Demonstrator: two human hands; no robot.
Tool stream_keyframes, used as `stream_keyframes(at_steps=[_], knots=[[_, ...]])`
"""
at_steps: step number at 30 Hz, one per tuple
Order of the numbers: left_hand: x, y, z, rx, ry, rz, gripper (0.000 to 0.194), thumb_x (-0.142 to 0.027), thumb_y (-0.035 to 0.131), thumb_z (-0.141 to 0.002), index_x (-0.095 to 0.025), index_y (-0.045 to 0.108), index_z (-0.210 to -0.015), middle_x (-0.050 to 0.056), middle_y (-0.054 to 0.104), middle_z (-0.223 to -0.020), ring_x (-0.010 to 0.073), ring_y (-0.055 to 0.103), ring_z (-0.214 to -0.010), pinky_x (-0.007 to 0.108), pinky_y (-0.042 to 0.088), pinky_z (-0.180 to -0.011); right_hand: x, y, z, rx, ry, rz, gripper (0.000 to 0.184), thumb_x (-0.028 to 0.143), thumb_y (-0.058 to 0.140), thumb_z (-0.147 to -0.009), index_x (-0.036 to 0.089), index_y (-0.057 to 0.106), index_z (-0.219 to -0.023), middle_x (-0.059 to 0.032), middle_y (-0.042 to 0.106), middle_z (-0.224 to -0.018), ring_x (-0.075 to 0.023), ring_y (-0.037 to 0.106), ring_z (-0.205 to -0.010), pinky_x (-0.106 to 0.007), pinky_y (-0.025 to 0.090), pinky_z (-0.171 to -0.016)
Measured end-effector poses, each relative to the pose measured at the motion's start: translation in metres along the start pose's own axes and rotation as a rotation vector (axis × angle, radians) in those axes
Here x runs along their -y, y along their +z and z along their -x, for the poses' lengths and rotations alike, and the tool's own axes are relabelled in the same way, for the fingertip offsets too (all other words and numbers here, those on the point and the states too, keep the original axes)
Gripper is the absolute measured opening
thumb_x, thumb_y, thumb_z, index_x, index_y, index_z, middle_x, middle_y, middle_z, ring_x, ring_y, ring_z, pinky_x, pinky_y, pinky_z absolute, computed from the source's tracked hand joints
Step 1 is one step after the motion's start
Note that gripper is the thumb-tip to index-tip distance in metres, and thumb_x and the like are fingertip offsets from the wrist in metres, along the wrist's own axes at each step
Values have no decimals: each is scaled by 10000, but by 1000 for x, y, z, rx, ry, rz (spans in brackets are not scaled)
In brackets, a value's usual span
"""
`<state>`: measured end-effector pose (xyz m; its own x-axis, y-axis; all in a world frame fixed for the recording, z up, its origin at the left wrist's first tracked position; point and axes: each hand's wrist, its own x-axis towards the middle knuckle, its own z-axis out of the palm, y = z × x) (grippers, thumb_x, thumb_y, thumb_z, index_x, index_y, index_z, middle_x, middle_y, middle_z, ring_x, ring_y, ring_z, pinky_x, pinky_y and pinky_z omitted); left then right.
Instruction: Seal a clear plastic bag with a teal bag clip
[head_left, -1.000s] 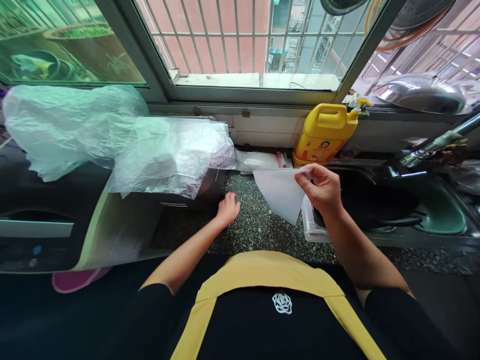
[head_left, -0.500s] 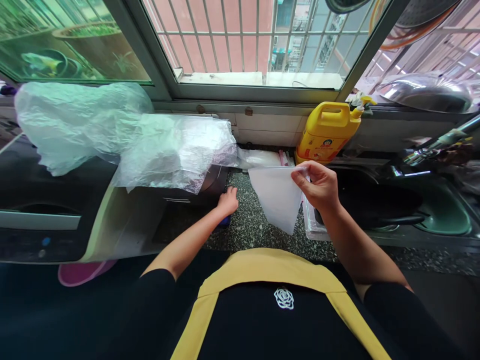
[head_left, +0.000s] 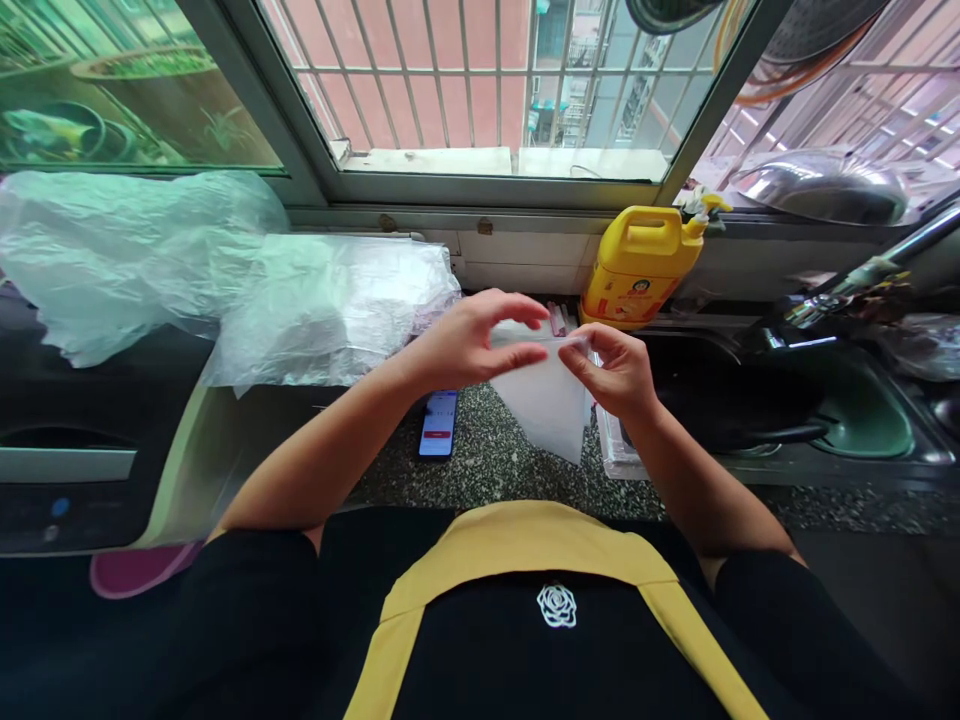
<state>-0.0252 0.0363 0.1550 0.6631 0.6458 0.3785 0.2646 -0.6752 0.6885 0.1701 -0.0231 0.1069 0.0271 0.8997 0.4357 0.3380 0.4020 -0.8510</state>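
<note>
From where I stand, the translucent bag (head_left: 546,405) hangs over the speckled countertop (head_left: 484,480), its wide edge at the top and its narrower end dropping toward the near side. The right hand (head_left: 619,372) has it by the upper right corner, thumb and forefinger closed together on the thin film, so most of the bag lies to the left of that hand and below it.

The left hand (head_left: 476,345) is at the bag's upper left part, palm turned toward the right hand. Its thumb and fingers are parted in a wide curve, with a clear gap between them. The thumb overlaps the bag in my view, but I can't tell whether it touches the film; nothing is gripped in that hand. The two hands are close together, though apart.

A phone (head_left: 438,428) with a lit screen lies on the countertop, near and a little left of the bag. Just right of the bag, partly behind the right forearm, is a clear flat package (head_left: 619,455). The yellow jug (head_left: 637,275) stands upright on the far side, by the wall. Crumpled plastic sheeting (head_left: 322,310) spreads to the left, and a black pan (head_left: 739,400) sits at the sink (head_left: 877,425) on the right.
</note>
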Motion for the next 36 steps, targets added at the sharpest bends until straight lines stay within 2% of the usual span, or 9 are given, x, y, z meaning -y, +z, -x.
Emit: stream_keyframes(at_steps=[3, 5, 9, 12, 17, 22, 29, 33, 36], knots=[[-15, 10, -9, 101, -11, -61, 179, -343, 605, -748, -176, 671, -753, 12, 680, -724, 126, 602, -694, 244, 484, -694, -1, 0, -3, 10, -5, -23, 209, 391, 643, -764, 206, 599, -676, 18, 564, -644, -108, 494, -629, -275, 434, -634], [-14, 14, -12, 100, -40, -53, 196, -315, 549, -778, -174, 664, -705, 2, 658, -656, 109, 575, -625, 225, 469, -630, -6, -2, -3, 3, 22, -64, 239, 441, 659, -744, 209, 613, -711, 12, 579, -672, -114, 504, -649, -280, 437, -643], [-11, 12, -14, 67, -67, 10, 193, -315, 554, -766, -169, 653, -688, 0, 647, -635, 103, 562, -605, 212, 458, -584, -22, -3, 5, -67, 89, -154, 352, 545, 679, -691, 222, 635, -825, -9, 623, -780, -137, 542, -730, -288, 448, -670], [-13, 9, -14, 61, -90, 45, 182, -310, 561, -761, -168, 648, -688, -2, 643, -627, 100, 558, -592, 209, 456, -569, -33, 2, 15, -123, 136, -201, 351, 563, 662, -701, 221, 628, -771, 3, 607, -729, -125, 528, -679, -275, 434, -644], [-12, 5, -14, 50, -84, 30, 172, -304, 553, -758, -177, 658, -705, -1, 649, -639, 104, 571, -601, 216, 468, -584, -40, 9, 20, -210, 145, -229, 380, 598, 632, -711, 220, 603, -680, 17, 557, -638, -116, 483, -603, -272, 415, -610], [-14, 2, -11, 24, -46, -112, 154, -284, 551, -759, -189, 668, -728, 6, 669, -677, 116, 587, -633, 239, 475, -630, -43, 13, 15, -249, 115, -229, 438, 644, 582, -728, 217, 567, -629, 26, 497, -574, -112, 445, -554, -266, 388, -571], [-24, 1, -12, -18, 98, -196, 145, -261, 553, -778, -189, 658, -708, 23, 673, -729, 133, 592, -700, 267, 474, -695, -47, 24, 5, -243, 139, -277, 503, 668, 533, -752, 203, 478, -569, 48, 345, -512, -86, 303, -482, -242, 278, -477], [-21, 0, -9, -76, 10, -152, 124, -284, 602, -760, -184, 670, -786, 22, 665, -742, 135, 580, -700, 274, 473, -702, -47, 27, 3, -333, 102, -292, 495, 659, 526, -766, 207, 466, -575, 52, 319, -508, -86, 286, -477, -242, 265, -471], [-15, 1, -5, -60, -78, -50, 146, -306, 608, -756, -171, 660, -770, 22, 661, -725, 132, 574, -678, 261, 472, -667, -48, 26, 5, -403, 79, -277, 498, 665, 508, -774, 208, 464, -583, 46, 344, -523, -92, 316, -494, -246, 297, -494]])
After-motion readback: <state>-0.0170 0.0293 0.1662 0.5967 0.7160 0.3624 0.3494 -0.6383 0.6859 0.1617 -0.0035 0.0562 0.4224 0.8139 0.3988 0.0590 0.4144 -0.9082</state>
